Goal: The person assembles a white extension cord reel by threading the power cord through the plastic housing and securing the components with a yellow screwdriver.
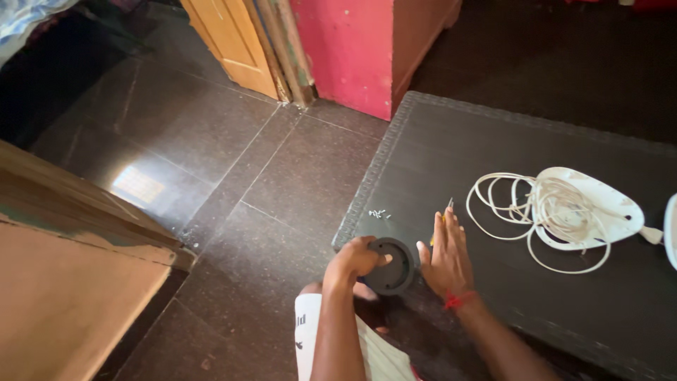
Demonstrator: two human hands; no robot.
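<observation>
Now, head view: your left hand [356, 259] is gripping the round dark grey part [390, 265], fingers curled over its rim, at the dark woven table's [451, 141] near edge, at 6 o'clock in the frame. Your right hand [446, 257] is lying flat at the part's 3 o'clock, fingers straight and close together, covering a yellow-handled screwdriver [447, 207]. Small loose screws [379, 213] are sitting at the part's 12 o'clock, near the edge. White cord [525, 212] and white housing [599, 201] are lying farther toward 3 o'clock. Likely risk: a brushing wrist could be sweeping screws onto the floor.
</observation>
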